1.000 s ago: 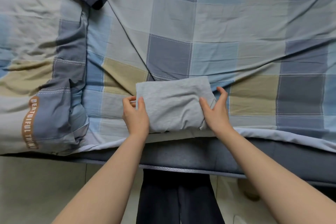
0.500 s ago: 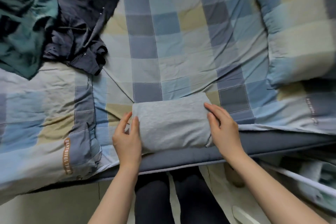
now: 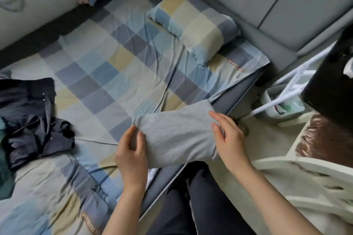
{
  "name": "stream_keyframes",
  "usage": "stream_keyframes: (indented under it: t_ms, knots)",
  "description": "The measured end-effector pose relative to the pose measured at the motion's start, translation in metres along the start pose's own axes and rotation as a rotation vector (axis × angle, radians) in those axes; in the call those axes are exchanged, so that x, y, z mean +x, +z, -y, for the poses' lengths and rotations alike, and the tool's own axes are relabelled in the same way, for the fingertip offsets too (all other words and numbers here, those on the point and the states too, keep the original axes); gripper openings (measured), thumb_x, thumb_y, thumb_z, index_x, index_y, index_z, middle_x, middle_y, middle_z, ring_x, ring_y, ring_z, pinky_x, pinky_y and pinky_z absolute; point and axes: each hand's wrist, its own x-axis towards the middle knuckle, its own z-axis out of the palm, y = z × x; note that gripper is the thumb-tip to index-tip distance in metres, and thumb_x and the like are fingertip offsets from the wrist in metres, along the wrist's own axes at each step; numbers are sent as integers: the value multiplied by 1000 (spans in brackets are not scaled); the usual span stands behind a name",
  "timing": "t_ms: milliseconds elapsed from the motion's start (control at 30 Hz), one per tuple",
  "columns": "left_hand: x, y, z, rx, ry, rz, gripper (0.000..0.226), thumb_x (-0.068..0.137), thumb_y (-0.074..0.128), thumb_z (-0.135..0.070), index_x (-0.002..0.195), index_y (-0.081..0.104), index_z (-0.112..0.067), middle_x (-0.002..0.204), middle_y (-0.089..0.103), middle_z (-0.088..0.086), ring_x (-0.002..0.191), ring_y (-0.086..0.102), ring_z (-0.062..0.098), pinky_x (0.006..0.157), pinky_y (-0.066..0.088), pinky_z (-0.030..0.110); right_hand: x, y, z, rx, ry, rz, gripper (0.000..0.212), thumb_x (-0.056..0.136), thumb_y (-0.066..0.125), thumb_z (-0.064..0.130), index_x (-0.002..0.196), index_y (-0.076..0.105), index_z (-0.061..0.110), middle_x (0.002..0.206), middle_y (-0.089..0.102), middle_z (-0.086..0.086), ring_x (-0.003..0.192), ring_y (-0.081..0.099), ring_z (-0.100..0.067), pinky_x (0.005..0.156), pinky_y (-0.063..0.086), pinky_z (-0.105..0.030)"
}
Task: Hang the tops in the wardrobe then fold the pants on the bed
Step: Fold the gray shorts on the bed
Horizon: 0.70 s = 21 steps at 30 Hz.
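Far left of the bed (image 3: 99, 74): a dark heap (image 3: 32, 120) of crumpled garments, with a green piece at the frame edge. It lies untouched, well apart from both hands.

Centre: the grey pants (image 3: 175, 131), already folded into a compact rectangle, sit at the near edge of the bed, partly overhanging the mattress side. Whether the bundle rests on the sheet or is lifted clear cannot be determined.

Step in hand, by judgement: the folding stage. This item appears finished and is being carried or squared up for setting down. The next move calls for a flat spot further in on the bed, both ends kept level so the folds do not slip, then a reach to the dark heap for the next piece.

Left hand (image 3: 131, 150): forearm rises from the lower frame, palm turned inward, thumb and fingers pinching the bundle's left end.

Right hand (image 3: 227, 135): forearm enters from lower right, wrist bent, fingers curled over the right end with the thumb on top, gripping it.

Right of the bed: a checked pillow (image 3: 194, 25) near the headboard, a white rack (image 3: 286, 86) and a pale chair (image 3: 305, 187) on the floor.
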Motion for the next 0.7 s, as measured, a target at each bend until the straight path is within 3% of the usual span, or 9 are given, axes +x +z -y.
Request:
stream_keyframes:
  t_ms: [100,200,267,467,567,633,700]
  knots:
    - [-26,5,-18,8,68,109,29,94,63,-18,122,67,-15,118,68,-7,108,61,3,91,40,6,-37,-32,-1,27,94,-119,32,95,52,3,125,62,8,124,60,-4,115,56,-13,100,41,-19]
    - [-53,19,-35,18,126,238,29,96,58,-14,125,66,-11,123,67,-2,115,60,10,101,44,23,-70,-71,-6,22,145,-228,32,95,52,1,125,62,5,124,60,-5,111,58,-15,98,44,-23]
    - [-77,32,-48,23,175,341,30,97,56,-11,126,65,-9,126,66,-1,118,59,10,105,43,26,-100,-99,-15,24,202,-308,33,95,53,1,126,61,7,123,61,-5,107,60,-14,96,45,-24]
    - [-168,92,-77,77,296,624,30,96,55,-7,123,67,-13,123,66,-4,114,59,8,87,36,-4,-205,-171,-56,19,404,-570,34,96,52,8,128,58,12,121,61,3,106,56,1,93,41,-10]
    - [-231,125,-83,90,350,741,29,96,54,-6,118,70,-16,117,68,-5,107,60,6,84,39,-1,-266,-211,-79,0,492,-685,34,95,53,8,129,57,13,118,61,4,104,57,3,90,42,-9]
    - [-279,144,-85,98,360,812,27,97,54,-9,116,70,-19,113,69,-6,100,61,1,86,45,7,-310,-237,-96,-30,530,-746,35,95,54,8,129,57,12,120,61,2,106,58,0,91,44,-13]
    - [-325,161,-84,99,390,868,27,96,55,-10,115,71,-20,109,70,-8,92,60,-6,84,45,6,-350,-260,-112,-50,576,-799,36,94,54,8,131,56,8,121,62,-1,107,60,-6,92,46,-15]
